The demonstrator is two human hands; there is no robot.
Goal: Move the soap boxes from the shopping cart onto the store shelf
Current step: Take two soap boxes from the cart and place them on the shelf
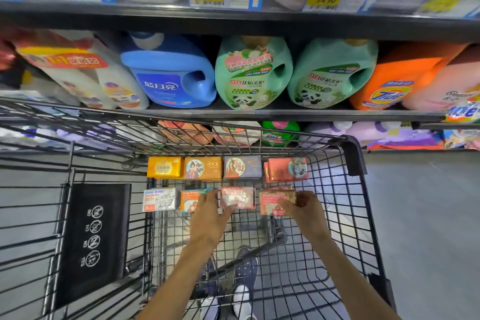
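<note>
Eight soap boxes are lying in two rows of four on the wire floor of a shopping cart [348, 189] parked against a store shelf [233, 113], as a person is reaching in with both arms. In the far row, a yellow box [164, 167], an orange box [203, 168], a purple-grey box [242, 167] and a red box [285, 169] are sitting side by side. In the near row, a white box [159, 199] is lying apart at the left, untouched.

The left hand [207, 215] is spreading across the gap between an orange-and-teal box [191, 200] and a pink box [237, 197], its fingers extended and touching both; whether it is actually gripping either one is unclear. The right hand [306, 206] is curling its fingers around the right end of a red goat-soap box [275, 201], which appears to be resting on another box beneath it.

The work appears to be at the pick-up stage, with none of the boxes yet on a shelf. Blue [168, 73], green [252, 73] and orange [394, 80] detergent jugs are crowding the shelf directly ahead, and no open space for soap is showing there. The next move probably calls for closing firmly on the near-row boxes, lifting them clear of the cart's front rim, and finding a free stretch of shelf before setting them down.
</note>
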